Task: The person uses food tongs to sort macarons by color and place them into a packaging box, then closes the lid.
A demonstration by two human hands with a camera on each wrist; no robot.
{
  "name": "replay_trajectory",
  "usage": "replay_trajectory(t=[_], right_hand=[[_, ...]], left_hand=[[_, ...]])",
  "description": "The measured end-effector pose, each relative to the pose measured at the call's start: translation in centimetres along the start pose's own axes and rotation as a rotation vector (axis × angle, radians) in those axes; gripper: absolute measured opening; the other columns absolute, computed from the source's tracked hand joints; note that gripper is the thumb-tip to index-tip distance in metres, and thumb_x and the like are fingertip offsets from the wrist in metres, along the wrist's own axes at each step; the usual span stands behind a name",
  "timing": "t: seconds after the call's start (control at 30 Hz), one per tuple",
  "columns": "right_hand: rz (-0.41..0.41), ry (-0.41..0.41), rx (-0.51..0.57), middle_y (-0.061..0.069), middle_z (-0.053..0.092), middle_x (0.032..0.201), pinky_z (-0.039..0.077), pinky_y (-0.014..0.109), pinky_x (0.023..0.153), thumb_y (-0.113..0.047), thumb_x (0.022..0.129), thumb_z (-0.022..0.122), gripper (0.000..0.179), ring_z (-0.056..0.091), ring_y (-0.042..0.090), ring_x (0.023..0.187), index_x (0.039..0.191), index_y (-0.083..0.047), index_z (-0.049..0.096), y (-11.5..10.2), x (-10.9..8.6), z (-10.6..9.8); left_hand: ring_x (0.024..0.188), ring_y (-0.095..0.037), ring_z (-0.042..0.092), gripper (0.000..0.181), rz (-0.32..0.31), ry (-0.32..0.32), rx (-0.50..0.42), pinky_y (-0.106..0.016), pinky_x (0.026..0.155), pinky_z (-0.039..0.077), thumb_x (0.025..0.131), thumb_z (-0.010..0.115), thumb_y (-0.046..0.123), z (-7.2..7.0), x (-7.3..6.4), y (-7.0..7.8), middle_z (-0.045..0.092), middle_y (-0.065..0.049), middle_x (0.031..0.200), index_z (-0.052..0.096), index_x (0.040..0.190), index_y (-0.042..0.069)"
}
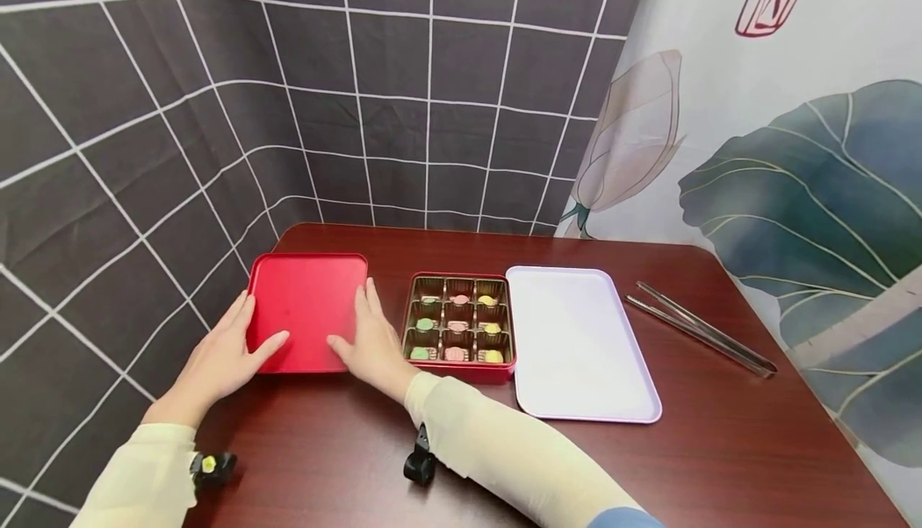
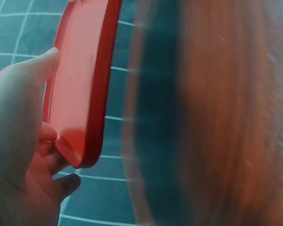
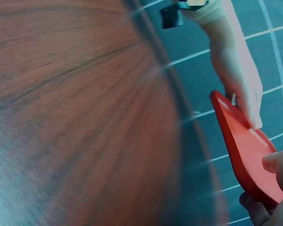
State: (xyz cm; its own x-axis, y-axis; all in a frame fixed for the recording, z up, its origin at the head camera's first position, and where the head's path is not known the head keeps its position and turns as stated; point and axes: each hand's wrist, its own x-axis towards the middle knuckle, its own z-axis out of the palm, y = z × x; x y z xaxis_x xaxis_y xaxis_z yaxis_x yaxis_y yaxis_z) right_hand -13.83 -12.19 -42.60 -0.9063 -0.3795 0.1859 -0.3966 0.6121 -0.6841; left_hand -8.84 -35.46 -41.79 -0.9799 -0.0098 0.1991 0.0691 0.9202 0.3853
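Observation:
A square red lid (image 1: pixel 310 312) with a raised rim is between my two hands, left of a red box (image 1: pixel 486 372). My left hand (image 1: pixel 219 356) grips its left side, the thumb over the rim. At the opposite edge my right hand (image 1: pixel 374 344) holds it, thumb over the surface. In the left wrist view the lid (image 2: pixel 80 80) looks tilted, with fingers behind its lower corner. The right wrist view shows both hands on the lid (image 3: pixel 247 155). Inside the box, a gold divided insert (image 1: pixel 444 312) holds small green, pink and yellow pieces.
A white tray (image 1: pixel 579 344) lies right of the box. Metal tongs (image 1: pixel 699 328) rest farther right on the dark wooden table (image 1: pixel 331 448). Behind the table hangs a dark grid-patterned cloth (image 1: pixel 389 128), with a floral cloth (image 1: pixel 648 192) at right.

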Motion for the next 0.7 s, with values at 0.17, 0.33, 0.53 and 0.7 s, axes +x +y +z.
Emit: replay_trajectory(t=[0.17, 0.33, 0.53, 0.7], right_hand=[[-0.044, 0.046, 0.037, -0.002, 0.006, 0.161, 0.036, 0.029, 0.107, -0.036, 0.086, 0.072, 0.09, 0.028, 0.015, 0.141, 0.154, -0.009, 0.02, 0.1, 0.1, -2.8], [-0.091, 0.117, 0.074, -0.003, 0.01, 0.161, 0.032, 0.031, 0.11, -0.034, 0.084, 0.075, 0.09, 0.023, 0.013, 0.143, 0.154, -0.01, 0.022, 1.3, 0.0, -6.0], [-0.15, 0.205, 0.122, 0.001, 0.017, 0.16, 0.032, 0.043, 0.11, -0.031, 0.083, 0.077, 0.089, 0.025, 0.016, 0.142, 0.152, -0.009, 0.026, 3.3, -1.0, -10.2], [-0.178, 0.277, 0.139, 0.005, 0.024, 0.158, 0.033, 0.037, 0.11, -0.026, 0.08, 0.08, 0.087, 0.029, 0.018, 0.141, 0.149, -0.004, 0.032, 5.0, -2.2, -13.3]], left_hand=[[0.135, -0.049, 0.026, 0.096, 0.028, 0.023, -0.017, -0.068, 0.091, 0.038, 0.087, 0.064, 0.05, -0.7, 0.3, 2.0, 0.018, -0.026, 0.154, 0.015, 0.153, 0.0], [0.136, -0.046, 0.027, 0.093, 0.082, 0.064, -0.036, -0.067, 0.095, 0.036, 0.086, 0.066, 0.048, -0.7, 0.9, 4.6, 0.021, -0.023, 0.155, 0.02, 0.152, 0.002], [0.137, -0.04, 0.029, 0.091, 0.147, 0.089, -0.075, -0.065, 0.093, 0.04, 0.086, 0.065, 0.049, -0.3, 2.0, 7.8, 0.018, -0.012, 0.159, 0.02, 0.154, 0.011], [0.139, -0.034, 0.029, 0.089, 0.217, 0.117, -0.106, -0.059, 0.094, 0.044, 0.084, 0.067, 0.05, 0.5, 3.0, 10.5, 0.018, -0.004, 0.159, 0.023, 0.154, 0.015]])
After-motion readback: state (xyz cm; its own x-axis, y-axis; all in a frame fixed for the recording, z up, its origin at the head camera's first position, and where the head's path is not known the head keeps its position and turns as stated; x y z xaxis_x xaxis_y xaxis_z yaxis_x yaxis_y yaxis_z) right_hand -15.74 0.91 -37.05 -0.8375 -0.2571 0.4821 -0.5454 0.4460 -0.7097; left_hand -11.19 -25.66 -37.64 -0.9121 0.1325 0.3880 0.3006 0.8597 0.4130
